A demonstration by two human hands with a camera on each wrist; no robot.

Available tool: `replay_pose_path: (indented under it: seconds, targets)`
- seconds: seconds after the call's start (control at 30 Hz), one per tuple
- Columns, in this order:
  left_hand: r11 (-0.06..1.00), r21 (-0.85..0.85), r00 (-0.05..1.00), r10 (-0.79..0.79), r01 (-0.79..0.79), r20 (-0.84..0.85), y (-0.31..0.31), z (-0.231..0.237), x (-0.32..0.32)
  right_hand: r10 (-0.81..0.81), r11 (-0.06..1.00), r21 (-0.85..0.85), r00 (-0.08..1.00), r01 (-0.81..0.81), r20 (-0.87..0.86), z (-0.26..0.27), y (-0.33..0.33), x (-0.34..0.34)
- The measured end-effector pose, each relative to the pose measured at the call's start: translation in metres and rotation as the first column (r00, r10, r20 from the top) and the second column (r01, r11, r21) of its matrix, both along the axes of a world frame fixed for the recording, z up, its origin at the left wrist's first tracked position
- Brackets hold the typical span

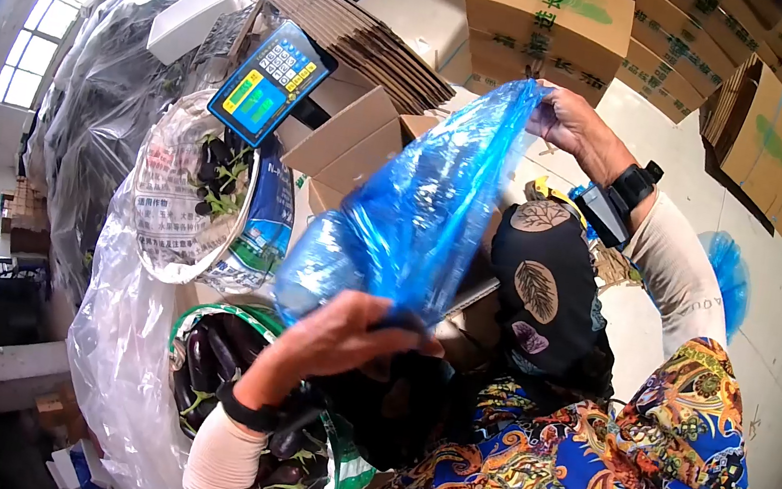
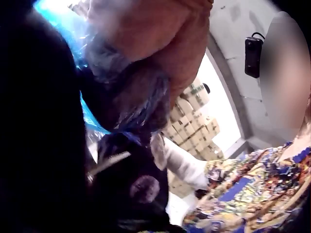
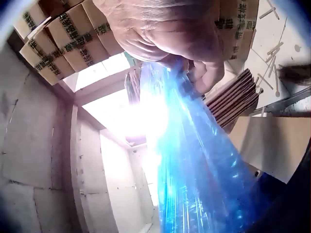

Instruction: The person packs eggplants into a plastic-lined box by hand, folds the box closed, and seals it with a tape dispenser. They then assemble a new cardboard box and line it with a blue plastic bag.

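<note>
A blue plastic bag (image 1: 427, 204) is stretched between the two hands above the person's lap, its body puffed out toward the left. High on the right, the right hand (image 1: 575, 130) pinches the bag's gathered upper end; the right wrist view shows thumb and fingers closed on the film (image 3: 189, 155). Lower down, the left hand (image 1: 347, 334) grips the bag's other side, and in the left wrist view crinkled film wraps over the fingers of this hand (image 2: 150, 43). Below the left forearm sits a green-and-white sack (image 1: 343, 465) holding several eggplants (image 1: 215, 350).
Beyond the bag stands an open cardboard carton (image 1: 351, 142) beside a digital scale display (image 1: 271, 85). A woven sack (image 1: 170, 201) with more eggplants stands left. Flattened cartons (image 1: 352, 31) lie behind; closed printed boxes (image 1: 545, 25) stand at the back right. Another blue bag (image 1: 724, 279) lies on the floor.
</note>
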State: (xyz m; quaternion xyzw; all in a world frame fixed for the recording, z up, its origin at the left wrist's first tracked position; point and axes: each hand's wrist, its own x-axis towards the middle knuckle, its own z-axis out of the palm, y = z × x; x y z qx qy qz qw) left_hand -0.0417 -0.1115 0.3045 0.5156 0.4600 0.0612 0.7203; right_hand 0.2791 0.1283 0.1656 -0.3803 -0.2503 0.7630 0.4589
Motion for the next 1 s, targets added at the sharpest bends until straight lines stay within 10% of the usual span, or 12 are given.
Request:
replay_pose_path:
  seconds: [0.17, 0.33, 0.47, 0.53, 0.77, 0.87, 1.0]
  targets:
    - [0.980, -0.086, 0.984, -0.176, 0.177, 0.019, -0.027, -0.027, 0.028, 0.093, 0.993, 0.076, 0.992, -0.087, -0.090, -0.012, 0.017, 0.010]
    - [0.919, 0.071, 0.921, 0.390, -0.388, -0.013, 0.014, -0.003, -0.013, 0.194, 0.976, 0.085, 0.978, -0.200, 0.075, -0.002, 0.009, 0.022]
    - [0.828, 0.246, 0.847, 0.530, -0.505, -0.044, 0.047, -0.028, -0.089, 0.405, 0.848, 0.141, 0.796, -0.511, 0.450, 0.011, 0.000, 0.010]
    - [0.788, 0.192, 0.808, 0.588, -0.585, 0.048, 0.058, -0.046, -0.107, 0.494, 0.811, 0.153, 0.801, -0.564, 0.339, 0.014, -0.005, 0.003]
    - [0.713, -0.032, 0.561, 0.578, -0.701, 0.592, 0.088, -0.081, -0.151, 0.504, 0.813, 0.248, 0.851, -0.526, 0.151, 0.017, 0.021, -0.012]
    - [0.461, 0.077, 0.443, 0.772, -0.884, 0.456, 0.103, -0.088, -0.145, 0.417, 0.879, 0.156, 0.885, -0.451, 0.208, 0.040, 0.021, -0.031]
    - [0.396, -0.046, 0.349, 0.853, -0.917, 0.388, 0.117, -0.119, -0.148, 0.371, 0.911, 0.057, 0.873, -0.408, 0.316, 0.039, 0.030, -0.055]
